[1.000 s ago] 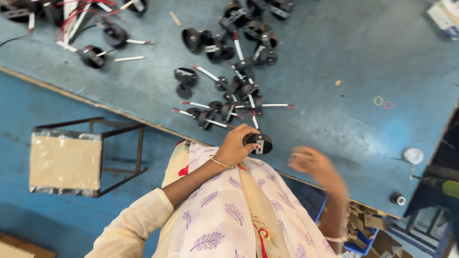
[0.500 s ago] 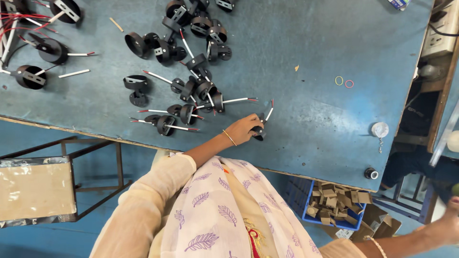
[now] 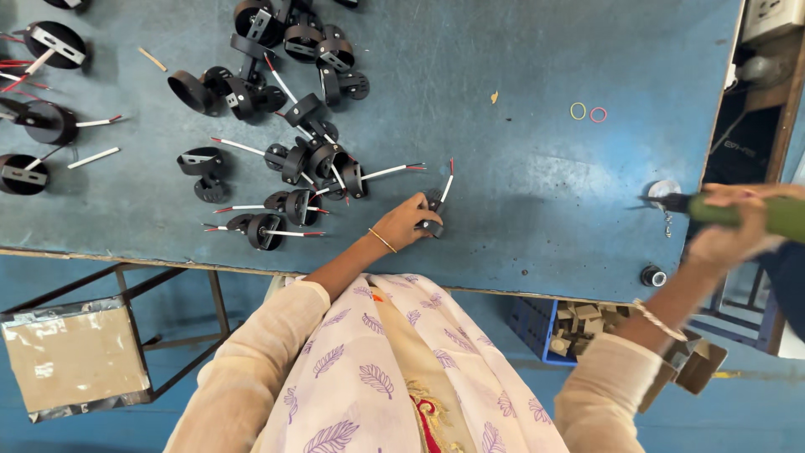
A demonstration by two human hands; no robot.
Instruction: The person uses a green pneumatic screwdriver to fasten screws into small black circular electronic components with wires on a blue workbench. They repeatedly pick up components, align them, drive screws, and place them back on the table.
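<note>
My left hand (image 3: pixel 409 223) rests on the blue table (image 3: pixel 520 168) and grips a small black round part with red and white wires (image 3: pixel 436 204) sticking up from it. My right hand (image 3: pixel 728 225) is out at the table's right edge, closed around a green-handled tool (image 3: pixel 759 211) whose dark tip points left. A pile of similar black round parts with wires (image 3: pixel 302 159) lies just left of my left hand.
More black parts (image 3: pixel 46 42) lie at the far left. Two small rubber rings (image 3: pixel 587 112) sit at the upper right. A blue bin of small blocks (image 3: pixel 570 323) stands under the table, a wrapped stool (image 3: pixel 71 356) at lower left.
My right hand rose from below the table's right side and now holds the green-handled tool at table height. My left hand stays on the black part.
</note>
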